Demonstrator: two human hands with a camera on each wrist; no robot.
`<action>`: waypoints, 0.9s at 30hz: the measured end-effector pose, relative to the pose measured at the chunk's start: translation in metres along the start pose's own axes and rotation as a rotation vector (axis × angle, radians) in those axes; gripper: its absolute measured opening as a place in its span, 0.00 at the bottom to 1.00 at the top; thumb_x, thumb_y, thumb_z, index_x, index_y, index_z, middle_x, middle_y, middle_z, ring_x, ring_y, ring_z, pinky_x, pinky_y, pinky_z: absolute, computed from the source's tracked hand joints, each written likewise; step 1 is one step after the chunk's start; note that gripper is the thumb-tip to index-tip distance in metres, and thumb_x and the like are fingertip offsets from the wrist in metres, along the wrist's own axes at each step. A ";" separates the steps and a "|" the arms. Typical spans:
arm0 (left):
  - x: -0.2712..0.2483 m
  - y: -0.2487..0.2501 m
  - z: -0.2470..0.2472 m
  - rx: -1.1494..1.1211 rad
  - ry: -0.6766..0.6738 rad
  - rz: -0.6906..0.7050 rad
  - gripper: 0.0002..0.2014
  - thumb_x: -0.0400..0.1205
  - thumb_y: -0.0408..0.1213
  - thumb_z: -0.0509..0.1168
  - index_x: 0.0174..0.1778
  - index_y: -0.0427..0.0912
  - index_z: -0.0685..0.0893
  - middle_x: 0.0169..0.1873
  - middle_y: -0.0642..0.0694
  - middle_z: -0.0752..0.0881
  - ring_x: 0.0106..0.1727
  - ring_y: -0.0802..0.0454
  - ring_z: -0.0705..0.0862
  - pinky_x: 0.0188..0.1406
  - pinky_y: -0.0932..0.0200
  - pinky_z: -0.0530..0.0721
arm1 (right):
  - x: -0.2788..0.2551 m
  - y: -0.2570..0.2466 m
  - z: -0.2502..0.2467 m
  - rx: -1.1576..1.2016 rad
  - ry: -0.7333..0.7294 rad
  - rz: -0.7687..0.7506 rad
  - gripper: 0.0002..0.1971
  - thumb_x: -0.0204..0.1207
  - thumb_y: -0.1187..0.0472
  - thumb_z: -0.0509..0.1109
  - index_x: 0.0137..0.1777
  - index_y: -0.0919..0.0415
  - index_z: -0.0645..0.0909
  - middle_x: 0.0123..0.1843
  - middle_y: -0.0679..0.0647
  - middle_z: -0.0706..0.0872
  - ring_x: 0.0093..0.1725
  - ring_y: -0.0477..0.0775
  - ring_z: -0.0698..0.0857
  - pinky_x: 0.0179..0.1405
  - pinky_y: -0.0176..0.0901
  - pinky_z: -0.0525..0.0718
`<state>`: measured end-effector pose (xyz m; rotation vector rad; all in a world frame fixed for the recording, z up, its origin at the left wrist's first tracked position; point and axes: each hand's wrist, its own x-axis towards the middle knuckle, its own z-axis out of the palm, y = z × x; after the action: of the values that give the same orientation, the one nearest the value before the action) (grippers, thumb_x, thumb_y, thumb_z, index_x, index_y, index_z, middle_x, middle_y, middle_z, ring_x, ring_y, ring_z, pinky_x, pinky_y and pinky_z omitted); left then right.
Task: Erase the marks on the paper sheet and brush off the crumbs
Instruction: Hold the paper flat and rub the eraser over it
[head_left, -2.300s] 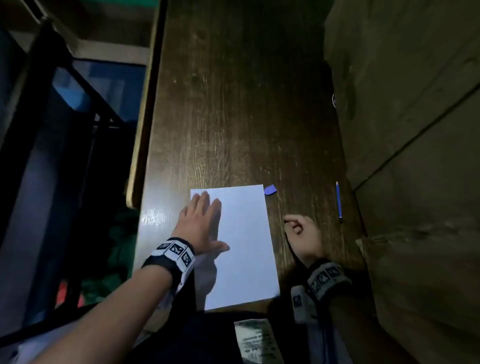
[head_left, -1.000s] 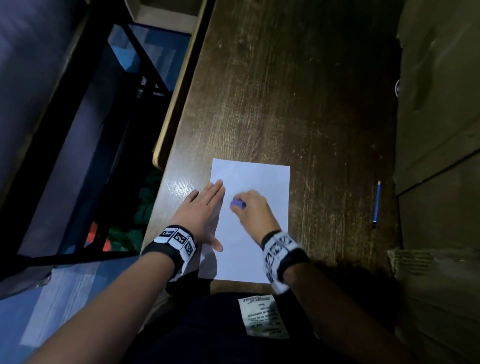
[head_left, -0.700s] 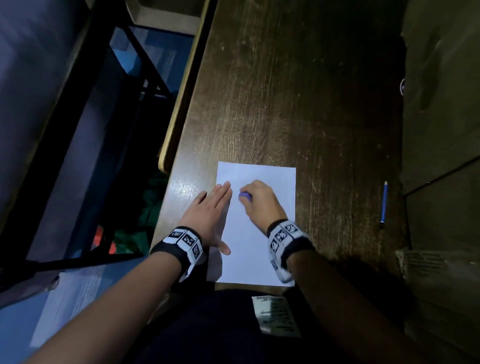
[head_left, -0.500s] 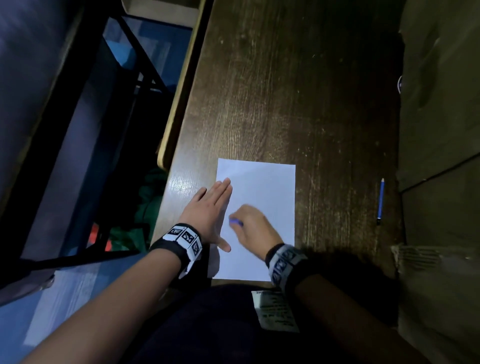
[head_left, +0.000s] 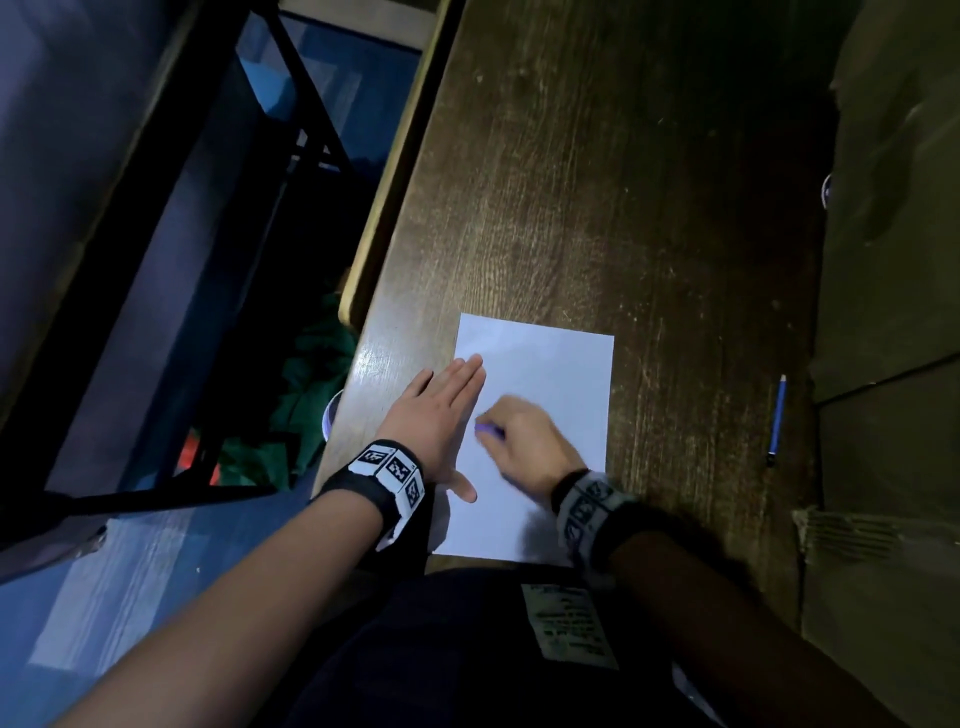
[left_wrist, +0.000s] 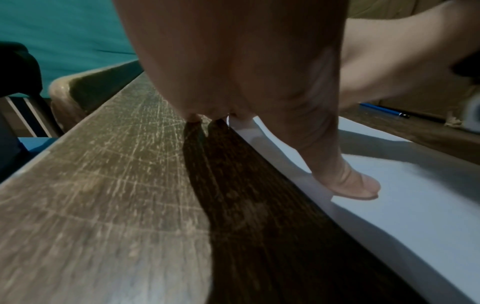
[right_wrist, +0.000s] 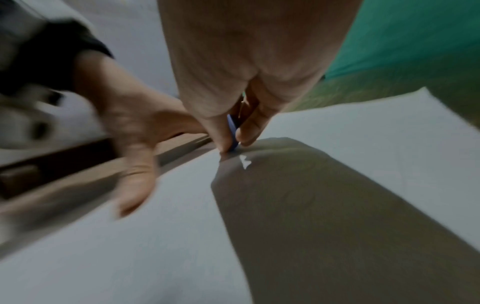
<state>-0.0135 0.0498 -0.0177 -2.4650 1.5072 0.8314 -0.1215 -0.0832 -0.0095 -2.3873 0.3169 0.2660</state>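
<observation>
A white paper sheet (head_left: 550, 374) lies at the near edge of the dark wooden table (head_left: 597, 182). My left hand (head_left: 441, 410) lies flat with straight fingers on the sheet's left edge, its thumb (left_wrist: 345, 181) pressing the paper sheet (left_wrist: 415, 205). My right hand (head_left: 524, 441) pinches a small blue eraser (head_left: 488, 429) and holds it against the middle of the sheet, close beside the left hand. In the right wrist view the eraser (right_wrist: 233, 131) sits between thumb and fingers, its tip on the paper sheet (right_wrist: 363, 133). No marks or crumbs can be made out.
A blue pencil (head_left: 777, 418) lies on the table to the right of the sheet, close to the cardboard boxes (head_left: 893, 260) along the right side. The table's left edge (head_left: 395, 171) drops to a dark gap holding green cloth (head_left: 311, 384).
My right hand took the eraser from beside the sheet's far corner and has been rubbing the paper up and down with it. The left hand has stayed flat on the sheet's left edge.
</observation>
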 end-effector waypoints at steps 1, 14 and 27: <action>0.000 0.000 0.000 -0.009 -0.004 -0.006 0.78 0.59 0.79 0.73 0.89 0.40 0.33 0.88 0.48 0.30 0.89 0.51 0.34 0.89 0.46 0.39 | 0.014 0.005 -0.006 0.001 0.100 0.047 0.06 0.80 0.62 0.68 0.46 0.61 0.85 0.43 0.54 0.82 0.45 0.53 0.81 0.52 0.46 0.79; 0.002 0.002 -0.002 -0.026 -0.036 -0.018 0.78 0.60 0.78 0.73 0.88 0.40 0.31 0.87 0.47 0.28 0.89 0.51 0.33 0.89 0.46 0.39 | 0.035 0.003 -0.016 -0.047 0.069 0.003 0.05 0.79 0.61 0.68 0.45 0.58 0.84 0.42 0.54 0.82 0.43 0.53 0.81 0.48 0.46 0.80; 0.005 0.002 -0.002 -0.044 -0.042 -0.028 0.79 0.59 0.78 0.74 0.87 0.41 0.28 0.86 0.49 0.26 0.88 0.51 0.31 0.88 0.46 0.38 | 0.044 0.024 -0.023 0.029 0.297 0.121 0.06 0.78 0.63 0.71 0.50 0.62 0.88 0.46 0.56 0.85 0.46 0.53 0.83 0.54 0.39 0.80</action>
<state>-0.0128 0.0441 -0.0187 -2.4778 1.4520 0.9150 -0.0846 -0.1223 -0.0198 -2.3815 0.6002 -0.0405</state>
